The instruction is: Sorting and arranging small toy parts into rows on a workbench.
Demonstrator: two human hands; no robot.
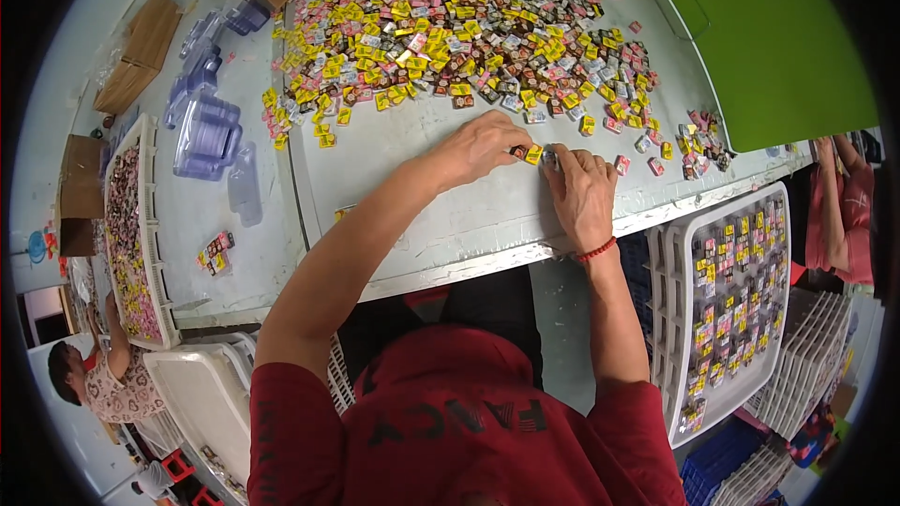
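Observation:
My left hand (483, 145) reaches over the white tabletop (427, 215), its thumb and fingertips closed at a small dark box. Against that lies a small yellow box (533, 155), in a short row between my two hands. At the row's other end, my right hand (586, 192), with a red bead bracelet (597, 249) at the wrist, closes its thumb and fingers on a small silver-grey box (549, 158). Just beyond my hands spreads a large heap of tiny boxes (469, 37) in yellow, pink, brown, black and silver.
Clear plastic trays (206, 136) lie stacked on the left, near a small filled pack (216, 253). A white crate (150, 234) of loose boxes stands farther left. On the right are a crate of filled trays (736, 309) and a green panel (759, 37). Other people work at both sides.

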